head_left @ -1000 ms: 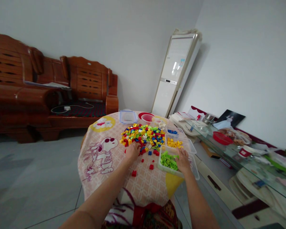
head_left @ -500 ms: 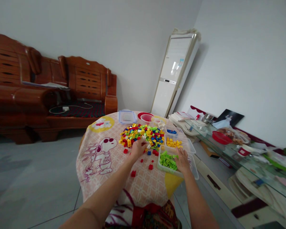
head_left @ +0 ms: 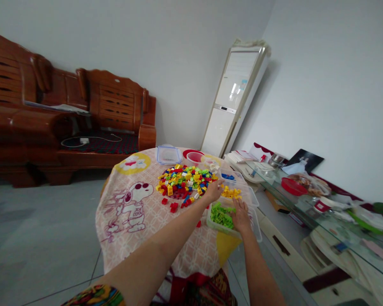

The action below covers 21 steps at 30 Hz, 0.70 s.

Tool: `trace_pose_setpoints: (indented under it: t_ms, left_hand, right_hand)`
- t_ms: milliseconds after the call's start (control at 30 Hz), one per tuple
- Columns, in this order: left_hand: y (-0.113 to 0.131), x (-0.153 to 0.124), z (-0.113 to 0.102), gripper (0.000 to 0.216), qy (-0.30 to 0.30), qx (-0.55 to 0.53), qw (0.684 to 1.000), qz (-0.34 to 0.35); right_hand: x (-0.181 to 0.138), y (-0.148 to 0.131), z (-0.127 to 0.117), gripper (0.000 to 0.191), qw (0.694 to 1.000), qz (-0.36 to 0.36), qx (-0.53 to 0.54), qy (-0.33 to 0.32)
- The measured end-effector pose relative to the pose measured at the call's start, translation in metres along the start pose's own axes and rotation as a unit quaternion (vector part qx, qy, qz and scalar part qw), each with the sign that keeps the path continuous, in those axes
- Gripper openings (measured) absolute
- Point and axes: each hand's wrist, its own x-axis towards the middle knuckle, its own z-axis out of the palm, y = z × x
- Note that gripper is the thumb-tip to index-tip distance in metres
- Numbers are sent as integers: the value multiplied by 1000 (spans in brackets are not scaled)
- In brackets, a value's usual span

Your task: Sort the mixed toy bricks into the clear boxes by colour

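My left hand (head_left: 213, 191) reaches over the right side of a mixed pile of toy building bricks (head_left: 185, 178), at the left edge of the container with yellow bricks (head_left: 231, 192). Its fingertips are closed together; whatever they hold is too small to make out. My right hand (head_left: 241, 216) lies with fingers spread on the right side of a clear plastic box (head_left: 224, 230) of light green bricks (head_left: 221, 214). A clear container with blue bricks (head_left: 227, 176) stands behind the yellow ones. Several red bricks (head_left: 174, 207) lie in front of the pile.
A patterned cloth (head_left: 185, 242) covers the round table. At its back are a blue-rimmed clear container (head_left: 168, 154) and a pink-and-red bowl (head_left: 194, 157). A cluttered glass-topped cabinet (head_left: 306, 204) runs along the right, and a wooden sofa (head_left: 115, 106) stands at back left.
My left hand has moved right, from the front of the pile to beside the yellow bricks. Some red and blue bricks at the pile's front have shifted left. My right hand stays at the green box.
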Motion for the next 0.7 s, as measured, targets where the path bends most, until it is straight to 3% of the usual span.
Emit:
trace_pose_setpoints:
  t_ms: [267, 367, 500, 700]
  left_hand:
    - [-48, -45, -77, 33, 61, 121, 989, -58]
    - [-55, -58, -95, 29, 60, 185, 980, -53]
    - [-54, -67, -100, 22, 25, 259, 964, -47]
    - [-53, -73, -91, 20, -46, 335, 938, -77]
  right_hand:
    - [-1, -1, 2, 67, 1000, 2, 7, -6]
    - [-1, -2, 1, 68, 1000, -3, 4, -6]
    - [0, 1, 0, 71, 1000, -24, -3, 4]
    - [2, 4, 2, 67, 1000, -27, -11, -9]
